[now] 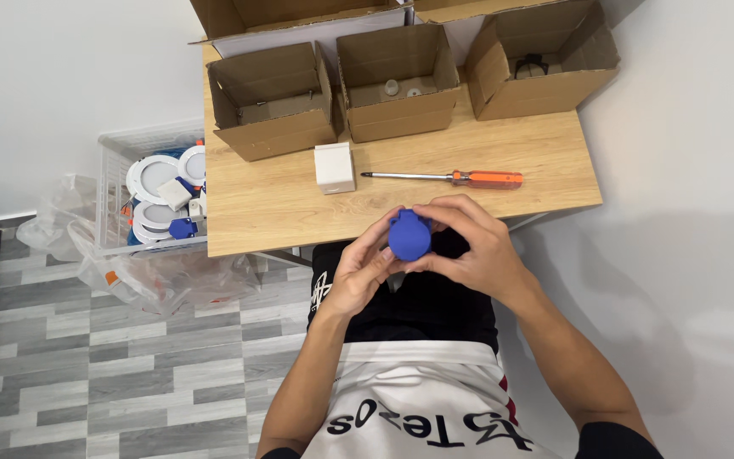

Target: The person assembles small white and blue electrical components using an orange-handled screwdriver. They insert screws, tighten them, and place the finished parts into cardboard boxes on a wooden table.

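Both hands meet just in front of the near edge of the tabletop (282, 212), over the person's lap, and between them sits a small blue plastic housing (409, 235), rounded with a little tab on top. The left hand (358, 274) closes on it from below and the left side, its fingers curled around the lower edge. The right hand (476, 246) wraps it from the right and over the top, fingertips reaching across toward the left. So each hand is closed in a grip on the same blue piece, which is held clear of the tabletop.

To handle the piece well here, it seems best to let one hand do the holding and the other do the working: the left hand steadies the body from underneath while the right hand's fingertips press or turn the upper part. A firm grip low down keeps the round shape from slipping, and holding it over the lap rather than over the floor means a loosened bit would be caught.

On the tabletop, well apart from the hands, lie an orange-handled screwdriver (452, 178) and a small white box (334, 167); behind them stand three open cardboard boxes (397, 81). To the left, a white crate (121, 161) on the floor holds round white light fittings (153, 177) and another blue piece (183, 228).
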